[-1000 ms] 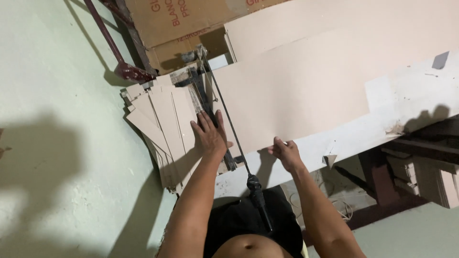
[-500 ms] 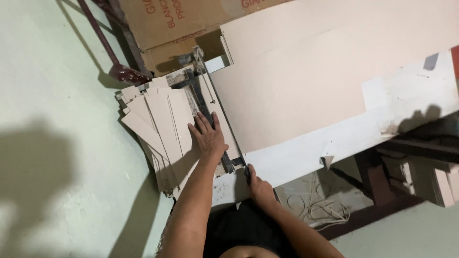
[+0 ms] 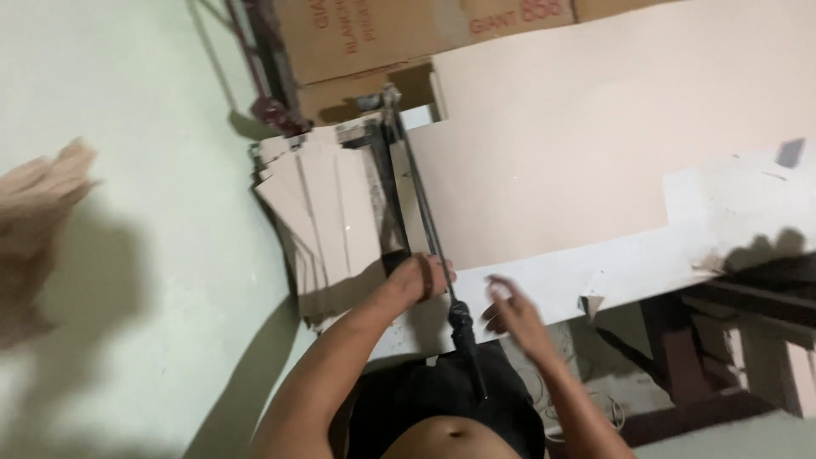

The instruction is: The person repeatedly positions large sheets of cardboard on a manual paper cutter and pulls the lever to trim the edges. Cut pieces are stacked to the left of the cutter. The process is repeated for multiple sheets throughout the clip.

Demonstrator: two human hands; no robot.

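My left hand [image 3: 421,279] is curled into a fist around the long metal arm of a lever cutter [image 3: 416,195], close to its near end. My right hand [image 3: 512,313] is blurred, fingers spread, holding nothing, just right of the arm's black handle [image 3: 466,336]. A large pale pink board sheet [image 3: 586,144] lies on the right side of the cutter. A fanned stack of cut board strips [image 3: 327,229] lies on its left side.
A white work table [image 3: 654,259] carries the sheet; dark metal framing [image 3: 731,331] shows below it. Brown cardboard boxes [image 3: 374,38] stand at the back next to a dark red metal frame [image 3: 265,93]. A blurred pile of strips [image 3: 38,229] sits at the left edge on the pale green floor.
My left hand left the strip stack and closed around the cutter arm near me. My right hand moved from the sheet's edge to beside the black handle. The view shifted closer.
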